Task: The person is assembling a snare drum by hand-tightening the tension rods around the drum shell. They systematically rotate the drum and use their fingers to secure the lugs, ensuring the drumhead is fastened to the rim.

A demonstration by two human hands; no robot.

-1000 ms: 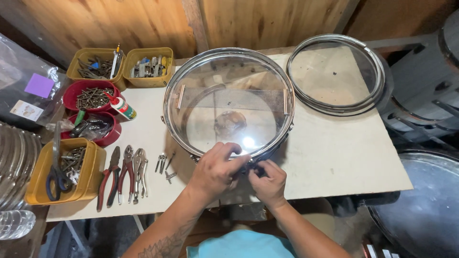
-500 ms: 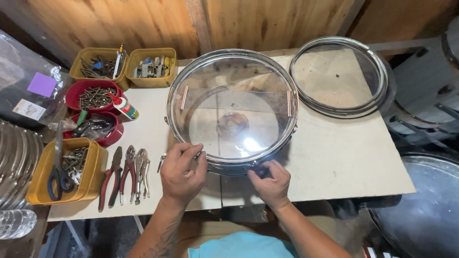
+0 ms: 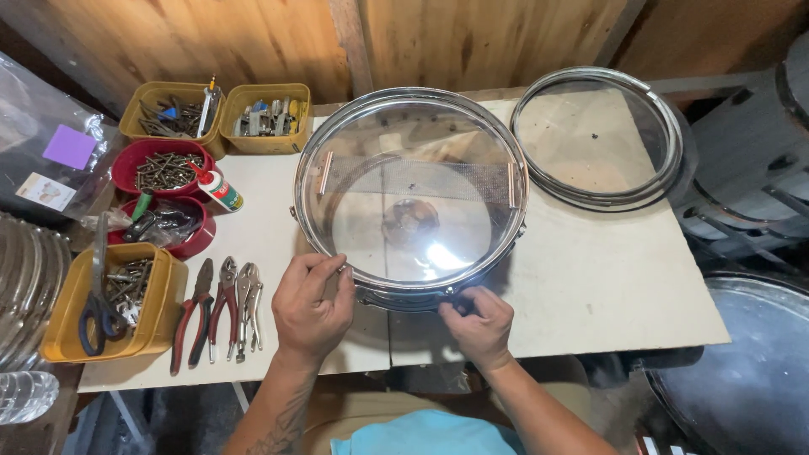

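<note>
Bench: pale board tabletop [image 3: 590,278], seen from above; I stand at its 6 o'clock edge.

Drum: snare drum [image 3: 410,194] lying flat, clear head up, centred on the board just ahead of both my hands. Snare wires run 9 to 3 across it between two copper end plates.

Spare hoop: chrome hoop [image 3: 600,139] at 2 o'clock from the drum, just beside it, lying flat; apart from both hands.

Bins: yellow and red trays [image 3: 168,168] of screws and hardware at 9 to 11 o'clock, well apart from the drum's near rim.

Pliers: three pliers [image 3: 217,307] in a row at 9 o'clock of my left hand, near but not touched.

Left hand: my left hand [image 3: 313,305] sits at 7 o'clock on the drum rim, fingers curled together, tips pinched at the hoop edge; whether a small part is between them, I cannot tell.

Right hand: my right hand [image 3: 480,327] sits at 5 o'clock on the rim, thumb and forefinger pinched on a dark fitting on the shell side, just under the hoop.

Key relation: the drum lies at 12 o'clock from both sets of fingers; both hands are equally near and touching it.
</note>
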